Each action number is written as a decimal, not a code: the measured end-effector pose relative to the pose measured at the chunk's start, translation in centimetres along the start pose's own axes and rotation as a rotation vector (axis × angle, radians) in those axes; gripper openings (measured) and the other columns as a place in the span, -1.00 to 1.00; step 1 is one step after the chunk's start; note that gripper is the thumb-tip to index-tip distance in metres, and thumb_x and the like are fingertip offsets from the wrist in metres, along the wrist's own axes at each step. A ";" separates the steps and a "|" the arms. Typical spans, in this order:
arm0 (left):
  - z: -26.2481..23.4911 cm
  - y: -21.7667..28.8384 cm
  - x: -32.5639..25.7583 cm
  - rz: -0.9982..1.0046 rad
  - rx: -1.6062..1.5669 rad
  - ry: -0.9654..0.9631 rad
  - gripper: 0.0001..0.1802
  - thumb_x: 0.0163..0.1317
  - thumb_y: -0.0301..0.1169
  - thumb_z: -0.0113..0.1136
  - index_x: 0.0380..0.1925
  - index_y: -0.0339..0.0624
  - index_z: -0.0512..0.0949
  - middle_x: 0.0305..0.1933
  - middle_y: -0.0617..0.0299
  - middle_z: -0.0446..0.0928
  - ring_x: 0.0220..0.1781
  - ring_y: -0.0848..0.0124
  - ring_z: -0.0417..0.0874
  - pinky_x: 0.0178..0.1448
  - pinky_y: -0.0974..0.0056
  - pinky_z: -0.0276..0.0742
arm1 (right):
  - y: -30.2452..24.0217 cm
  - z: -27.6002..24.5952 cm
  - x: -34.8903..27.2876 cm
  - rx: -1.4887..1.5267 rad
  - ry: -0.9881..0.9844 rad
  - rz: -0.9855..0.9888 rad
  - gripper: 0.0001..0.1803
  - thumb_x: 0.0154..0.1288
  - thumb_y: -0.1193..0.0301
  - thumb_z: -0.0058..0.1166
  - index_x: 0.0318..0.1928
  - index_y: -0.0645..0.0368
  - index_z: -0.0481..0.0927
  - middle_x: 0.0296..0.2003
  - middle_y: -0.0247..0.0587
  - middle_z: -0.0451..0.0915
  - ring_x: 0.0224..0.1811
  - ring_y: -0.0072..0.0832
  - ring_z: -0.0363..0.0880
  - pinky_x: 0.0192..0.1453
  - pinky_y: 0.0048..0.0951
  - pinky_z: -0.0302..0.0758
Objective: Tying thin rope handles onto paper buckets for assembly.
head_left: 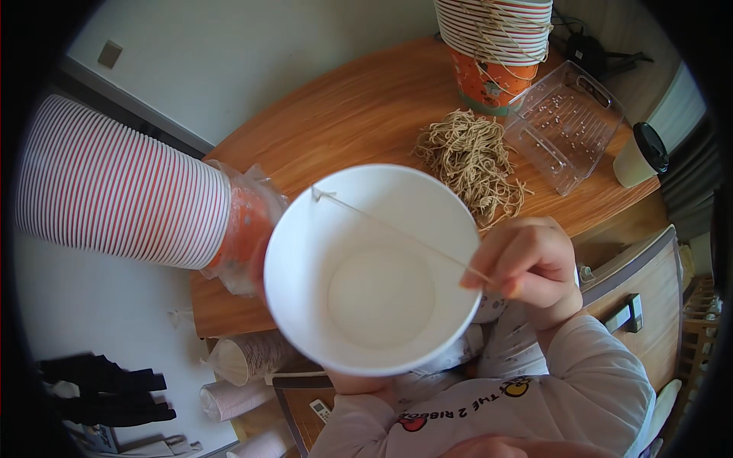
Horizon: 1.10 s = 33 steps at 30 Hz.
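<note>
A white paper bucket (374, 298) is held up in front of me with its open mouth facing me. My left forearm (357, 383) runs up behind it; the bucket hides most or all of my left hand, which appears to support it from outside. A thin cord (397, 230) is knotted at the upper left of the bucket's inside wall and stretches taut across the mouth. My right hand (532, 263) is closed, pinching the cord's other end near the right rim. Beyond the bucket lies a heap of loose beige cords (473, 164) on the wooden table (343, 107).
A long nested stack of paper buckets (122, 183) lies at the left, partly in plastic wrap. Corded buckets (496, 38) stand stacked at the back. Right of them are a clear tray (566, 126) with small pale bits and a lidded cup (640, 155). More wrapped stacks (244, 359) lie lower left.
</note>
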<state>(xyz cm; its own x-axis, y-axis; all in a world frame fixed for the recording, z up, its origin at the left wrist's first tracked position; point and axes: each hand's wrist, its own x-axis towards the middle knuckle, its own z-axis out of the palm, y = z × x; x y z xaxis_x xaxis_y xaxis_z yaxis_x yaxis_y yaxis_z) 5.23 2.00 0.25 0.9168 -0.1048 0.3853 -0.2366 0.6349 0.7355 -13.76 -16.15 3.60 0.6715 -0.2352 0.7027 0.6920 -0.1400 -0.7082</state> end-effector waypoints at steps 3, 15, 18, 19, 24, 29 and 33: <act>-1.8 0.2 0.6 0.053 -0.070 0.092 -0.69 0.38 -0.33 -0.03 0.03 -0.24 0.43 -0.17 0.14 0.53 -0.21 0.30 0.54 -0.13 0.23 0.51 | -0.7 0.7 0.3 -0.127 0.100 0.155 -0.80 0.31 0.37 0.14 -0.45 0.14 0.49 -0.37 -0.07 0.65 -0.28 -0.33 0.67 -0.22 -0.41 0.57; -0.3 3.4 -2.9 -0.706 0.094 -1.118 -0.33 0.42 0.09 -0.07 -0.02 -0.42 0.59 -0.31 0.05 0.65 -0.23 0.39 0.65 -0.13 0.38 0.50 | 0.3 1.2 0.2 -0.432 0.032 0.121 -0.79 0.32 0.40 0.12 -0.41 0.23 0.44 0.15 0.19 0.38 0.06 -0.10 0.60 0.15 -0.18 0.53; 1.5 1.5 -4.1 -0.854 0.131 -1.381 -0.19 0.33 0.25 -0.04 0.21 -0.30 0.43 0.02 0.07 0.59 0.10 0.28 0.59 0.14 0.22 0.50 | 0.5 1.5 0.3 -0.461 -0.005 0.091 -0.81 0.30 0.43 0.14 -0.41 0.23 0.45 0.17 0.18 0.37 0.08 -0.10 0.59 0.15 -0.18 0.52; 1.3 0.7 -4.7 -0.853 0.134 -1.376 -0.19 0.33 0.25 -0.04 0.21 -0.30 0.43 0.02 0.07 0.59 0.10 0.28 0.59 0.14 0.22 0.50 | 0.4 1.7 0.4 -0.468 -0.025 0.111 -0.82 0.30 0.44 0.14 -0.40 0.23 0.46 0.17 0.18 0.37 0.08 -0.10 0.59 0.15 -0.18 0.52; 1.0 -1.2 -6.2 -0.970 -0.076 -1.443 -0.09 0.32 0.27 -0.04 0.39 -0.27 0.16 0.39 -0.02 0.23 0.37 0.19 0.35 0.33 0.10 0.36 | 0.2 1.5 0.3 -0.525 -0.093 0.136 -0.84 0.29 0.45 0.15 -0.39 0.24 0.48 0.19 0.16 0.37 0.07 -0.12 0.60 0.14 -0.20 0.50; 1.7 -0.5 -6.7 -0.950 -0.321 -1.210 -0.09 0.36 0.17 -0.01 0.45 -0.28 0.04 0.45 -0.04 0.14 0.43 0.18 0.29 0.36 0.06 0.34 | -0.1 1.6 0.4 -0.540 -0.139 0.183 -0.88 0.27 0.43 0.17 -0.32 0.22 0.56 0.18 0.15 0.41 0.13 -0.10 0.54 0.16 -0.20 0.46; 2.0 0.6 -6.3 -0.771 -0.300 -0.891 -0.23 0.41 0.00 0.01 0.43 -0.27 0.10 0.43 -0.05 0.19 0.40 0.16 0.32 0.31 0.05 0.41 | -0.2 1.5 0.5 -0.539 -0.140 0.175 -0.89 0.26 0.43 0.18 -0.30 0.21 0.57 0.17 0.15 0.43 0.16 -0.08 0.49 0.18 -0.20 0.45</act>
<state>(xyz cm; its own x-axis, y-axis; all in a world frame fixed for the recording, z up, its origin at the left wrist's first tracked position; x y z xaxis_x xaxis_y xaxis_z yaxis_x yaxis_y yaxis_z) -1.33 1.53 -0.63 0.2136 -0.9474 0.2383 0.4647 0.3131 0.8283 -13.13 -14.82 4.22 0.8177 -0.1751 0.5483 0.3593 -0.5888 -0.7240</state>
